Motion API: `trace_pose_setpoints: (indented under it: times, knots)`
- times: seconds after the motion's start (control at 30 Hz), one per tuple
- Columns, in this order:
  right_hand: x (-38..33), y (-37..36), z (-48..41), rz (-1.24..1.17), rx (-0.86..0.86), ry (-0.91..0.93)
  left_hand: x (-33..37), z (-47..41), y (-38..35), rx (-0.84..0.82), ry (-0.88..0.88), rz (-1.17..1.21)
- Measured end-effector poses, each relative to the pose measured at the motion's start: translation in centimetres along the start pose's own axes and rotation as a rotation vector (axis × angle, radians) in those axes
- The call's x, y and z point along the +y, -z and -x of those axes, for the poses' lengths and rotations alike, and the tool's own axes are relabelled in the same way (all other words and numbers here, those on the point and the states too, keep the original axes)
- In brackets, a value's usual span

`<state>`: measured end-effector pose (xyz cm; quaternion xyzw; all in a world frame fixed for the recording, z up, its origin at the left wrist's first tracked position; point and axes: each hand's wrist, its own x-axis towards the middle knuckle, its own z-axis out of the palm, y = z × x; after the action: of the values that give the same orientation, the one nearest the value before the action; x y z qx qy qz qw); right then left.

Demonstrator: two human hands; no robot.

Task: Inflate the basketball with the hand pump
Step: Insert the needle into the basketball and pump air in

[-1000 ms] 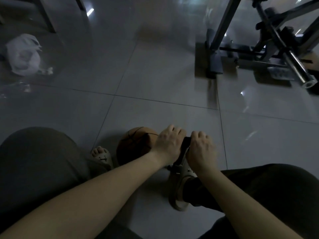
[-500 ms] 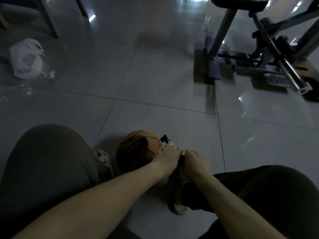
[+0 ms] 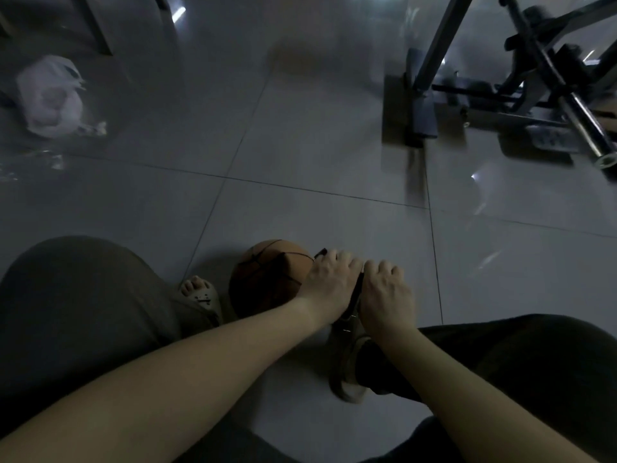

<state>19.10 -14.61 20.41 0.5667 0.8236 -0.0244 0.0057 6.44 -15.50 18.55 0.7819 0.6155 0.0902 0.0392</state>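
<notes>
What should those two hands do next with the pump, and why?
Likely press down for a stroke: left hand and right hand both grip the black pump handle, seemingly raised above the shoe, beside the basketball.

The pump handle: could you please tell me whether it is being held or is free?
Held: the left hand and the right hand both curl over the dark pump handle, right beside the basketball.

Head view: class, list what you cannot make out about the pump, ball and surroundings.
Hand pump: only a dark strip shows; left hand and right hand cover the rest.
Basketball valve: hidden behind the left hand.
Gym frame: cut off by top and right edges.
White bag: blurred, contents unclear.
</notes>
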Motion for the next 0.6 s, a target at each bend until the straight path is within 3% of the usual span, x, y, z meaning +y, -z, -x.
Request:
trace_pose_setpoints:
  times: [0.17,0.33,0.47,0.6]
  knots:
    - [0.3,-4.0,0.7,0.123,-0.259,0.03,1.6,1.2,-3.0,-0.175,0.06,-0.069]
    - [0.8,-4.3,0.6,0.137,-0.283,0.073,1.6,0.9,-3.1,-0.258,0.042,-0.099]
    - [0.4,-1.3,0.5,-0.073,-0.181,-0.008,1.4,0.2,-0.6,-0.302,0.085,-0.021]
    - [1.5,3.8,-0.8,-0.18,0.241,-0.059,1.7,-3.0,5.6,0.102,0.014,0.084]
